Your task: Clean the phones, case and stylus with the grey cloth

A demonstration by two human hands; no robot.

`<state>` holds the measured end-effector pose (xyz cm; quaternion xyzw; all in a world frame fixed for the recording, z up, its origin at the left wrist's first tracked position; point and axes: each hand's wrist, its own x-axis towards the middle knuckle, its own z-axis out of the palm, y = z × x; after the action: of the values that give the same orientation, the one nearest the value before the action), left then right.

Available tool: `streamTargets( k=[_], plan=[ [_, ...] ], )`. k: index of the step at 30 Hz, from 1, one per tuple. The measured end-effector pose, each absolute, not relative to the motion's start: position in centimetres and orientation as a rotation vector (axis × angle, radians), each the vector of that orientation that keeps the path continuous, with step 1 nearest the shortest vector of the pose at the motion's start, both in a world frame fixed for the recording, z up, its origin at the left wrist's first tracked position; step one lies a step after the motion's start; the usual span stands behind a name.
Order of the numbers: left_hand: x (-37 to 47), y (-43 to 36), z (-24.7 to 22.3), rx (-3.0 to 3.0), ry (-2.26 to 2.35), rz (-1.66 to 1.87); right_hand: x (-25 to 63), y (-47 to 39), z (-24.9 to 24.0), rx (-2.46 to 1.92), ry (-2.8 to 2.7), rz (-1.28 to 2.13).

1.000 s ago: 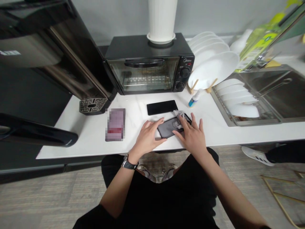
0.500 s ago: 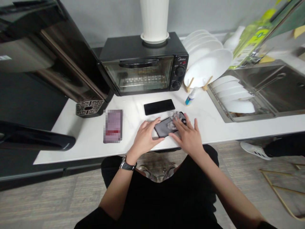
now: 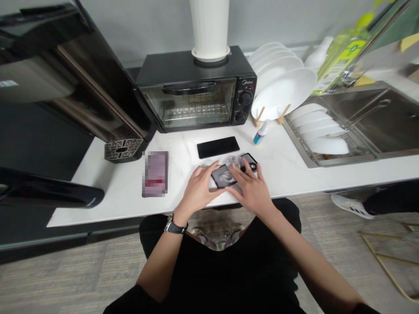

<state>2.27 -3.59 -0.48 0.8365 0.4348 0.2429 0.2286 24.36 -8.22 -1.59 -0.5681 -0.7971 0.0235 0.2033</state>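
Note:
A phone (image 3: pixel 218 177) lies back up on the counter, its round camera ring toward the right end. My left hand (image 3: pixel 198 190) grips its left end between thumb and fingers. With its fingertips, my right hand (image 3: pixel 251 188) presses a crumpled greyish cloth (image 3: pixel 233 160) against the phone's back; part of the cloth is hidden under the fingers. Just beyond lies a black slab like a second phone or a screen (image 3: pixel 218 147). A small spray bottle (image 3: pixel 259 134) with a blue label stands past my right hand.
A purple pouch-like item (image 3: pixel 155 170), partly pixelated, lies left on the white counter (image 3: pixel 121 187). Behind are a toaster oven (image 3: pixel 196 104) and racked white plates (image 3: pixel 284 93). A sink (image 3: pixel 376 117) with dishes is at right, a dark dispenser (image 3: pixel 124 148) at left. Someone's shoe (image 3: pixel 352 207) shows at right.
My right hand and the cloth have slid left along the phone's back, uncovering more of the camera end. My left hand keeps its hold; the view has shifted slightly.

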Motion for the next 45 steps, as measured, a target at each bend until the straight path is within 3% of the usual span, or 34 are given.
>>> streamTargets(
  k=[6, 16, 26, 32, 37, 45],
  plan=[
    [2.7, -3.6, 0.0, 2.296, 1.201, 0.664, 27.1, -6.5, -1.9, -1.747, -2.065, -0.092],
    [2.2, -3.5, -0.6, 2.289, 1.216, 0.645, 21.6, -10.1, -0.8, -1.399, -2.263, 0.313],
    [2.6, -3.6, 0.1, 2.311, 1.18, 0.652, 29.4, -7.6, -1.8, -1.71, -2.158, -0.122],
    [2.5, -3.5, 0.0, 2.304, 1.177, 0.656, 22.7, -6.6, -1.5, -1.71, -2.041, 0.037],
    [2.1, -3.5, -0.3, 2.304, 1.194, 0.6, 19.1, -9.5, -0.7, -1.455, -2.189, 0.287],
    [2.1, -3.8, 0.1, 2.321, 1.163, 0.621, 28.0, -10.0, -0.6, -1.602, -2.25, 0.091]
  ],
)
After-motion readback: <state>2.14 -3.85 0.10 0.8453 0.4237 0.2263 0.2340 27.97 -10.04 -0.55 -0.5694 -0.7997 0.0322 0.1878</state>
